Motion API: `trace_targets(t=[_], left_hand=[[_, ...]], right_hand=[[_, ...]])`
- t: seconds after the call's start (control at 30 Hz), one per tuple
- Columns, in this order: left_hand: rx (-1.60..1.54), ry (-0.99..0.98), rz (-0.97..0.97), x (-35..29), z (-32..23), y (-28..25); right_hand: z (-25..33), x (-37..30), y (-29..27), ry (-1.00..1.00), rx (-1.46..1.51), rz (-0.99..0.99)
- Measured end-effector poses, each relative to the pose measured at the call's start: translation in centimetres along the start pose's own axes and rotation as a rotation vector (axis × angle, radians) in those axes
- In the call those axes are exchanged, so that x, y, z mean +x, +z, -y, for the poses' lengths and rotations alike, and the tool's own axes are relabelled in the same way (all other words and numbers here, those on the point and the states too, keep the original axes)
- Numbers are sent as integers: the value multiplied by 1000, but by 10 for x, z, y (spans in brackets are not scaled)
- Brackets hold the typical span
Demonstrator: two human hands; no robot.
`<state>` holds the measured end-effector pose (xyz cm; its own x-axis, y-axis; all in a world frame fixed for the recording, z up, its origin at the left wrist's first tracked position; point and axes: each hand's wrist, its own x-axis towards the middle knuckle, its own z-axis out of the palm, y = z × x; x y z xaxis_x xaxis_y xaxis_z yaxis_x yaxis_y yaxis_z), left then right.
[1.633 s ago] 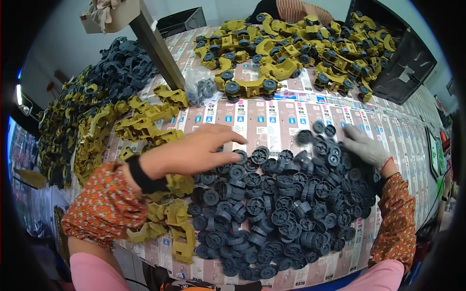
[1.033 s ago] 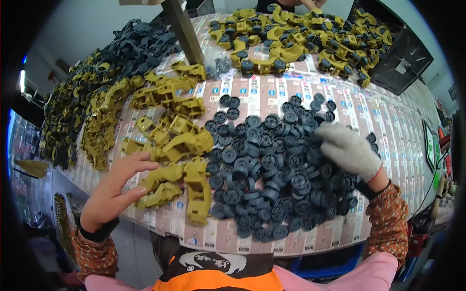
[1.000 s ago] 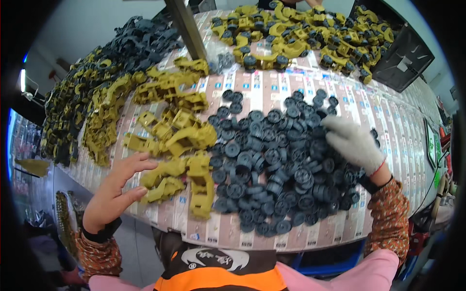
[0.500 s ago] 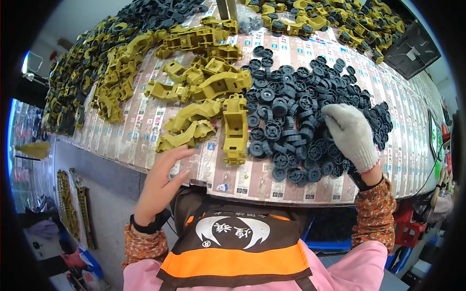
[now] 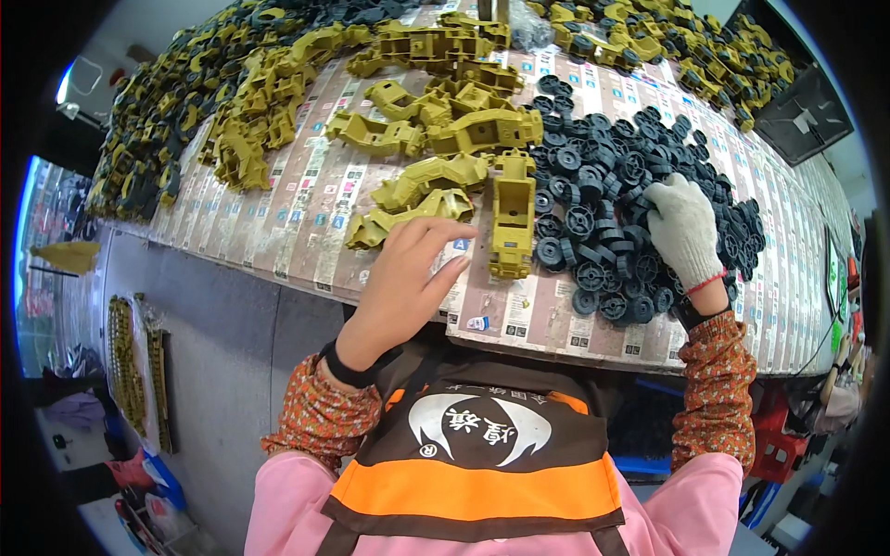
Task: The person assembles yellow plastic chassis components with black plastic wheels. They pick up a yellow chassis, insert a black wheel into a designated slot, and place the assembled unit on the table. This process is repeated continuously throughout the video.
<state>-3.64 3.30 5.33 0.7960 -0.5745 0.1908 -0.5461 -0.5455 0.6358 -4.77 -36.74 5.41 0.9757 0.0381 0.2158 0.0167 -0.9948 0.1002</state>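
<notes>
My bare left hand (image 5: 408, 283) is open, with thumb and fingers apart and nothing between them. Its fingertips hover at the near edge of a curved yellow plastic toy vehicle body (image 5: 422, 215), left of another yellow body (image 5: 513, 211) that lies lengthwise. My right hand (image 5: 684, 236), in a white knit glove, is closed over a heap of black toy wheels (image 5: 607, 218). The gloved fingers are curled with their tips down among the wheels, and whatever they grip is hidden.
More yellow bodies (image 5: 436, 46) lie farther back. Piles of yellow-and-black assembled pieces (image 5: 139, 139) cover the far left and far right (image 5: 732, 69). A black bin (image 5: 802, 116) stands at the right. The table's near edge (image 5: 556, 352) runs before my apron.
My view has shifted, so the table's contents sit farther right and higher. My left hand has moved right, closer to the lengthwise yellow body. My right hand stays over the wheels.
</notes>
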Motion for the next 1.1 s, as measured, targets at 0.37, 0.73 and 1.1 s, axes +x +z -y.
trace_targets(t=[0.37, 0.73, 1.1], left_hand=[[129, -149, -148, 52, -5, 72], [-670, -427, -117, 87, 8, 102], [-1524, -582, 38, 28, -18, 58]], right_hand=[[44, -16, -22, 125, 374, -279], [49, -31, -9, 312, 672, -281], [126, -52, -41, 498, 1618, 113]])
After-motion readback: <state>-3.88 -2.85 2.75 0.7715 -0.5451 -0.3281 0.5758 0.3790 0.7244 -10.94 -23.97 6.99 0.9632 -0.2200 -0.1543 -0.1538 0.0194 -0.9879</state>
